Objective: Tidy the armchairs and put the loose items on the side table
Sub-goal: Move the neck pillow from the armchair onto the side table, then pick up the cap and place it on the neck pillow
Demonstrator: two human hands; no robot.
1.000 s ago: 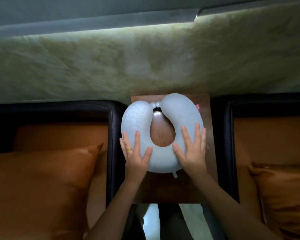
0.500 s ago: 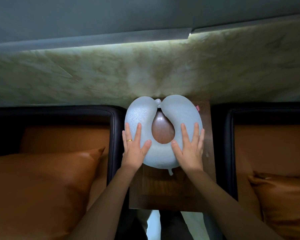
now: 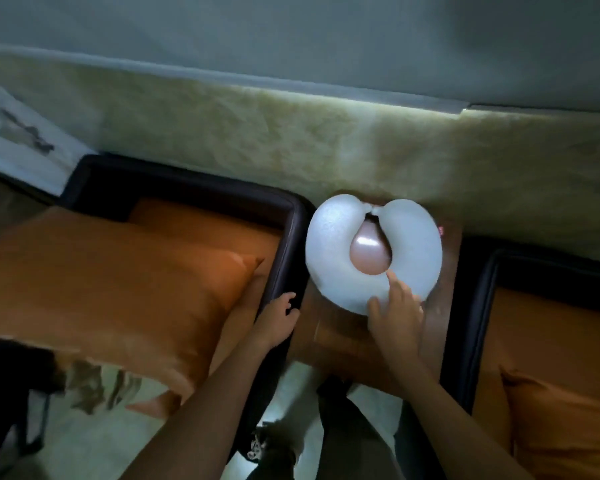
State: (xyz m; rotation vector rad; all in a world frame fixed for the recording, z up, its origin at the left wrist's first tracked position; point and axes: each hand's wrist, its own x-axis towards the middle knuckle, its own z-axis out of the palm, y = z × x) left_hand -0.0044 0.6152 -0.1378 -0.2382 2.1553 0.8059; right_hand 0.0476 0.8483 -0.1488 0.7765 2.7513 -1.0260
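Head view: we judge the neck pillow (image 3: 329,268) on the tabletop (image 3: 329,337) soft and light, best gripped at its 6 o'clock curve, where our right hand (image 3: 394,317) rests spread open; left hand (image 3: 278,322) loosely curled, empty.

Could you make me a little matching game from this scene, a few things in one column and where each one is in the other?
Things:
1. neck pillow
2. left hand
3. right hand
4. orange cushion

Places:
A. on the seat of the left armchair
B. lying flat on the wooden side table
C. on the dark arm of the left armchair
D. resting on the near edge of the neck pillow

Pairs: 1-B, 2-C, 3-D, 4-A
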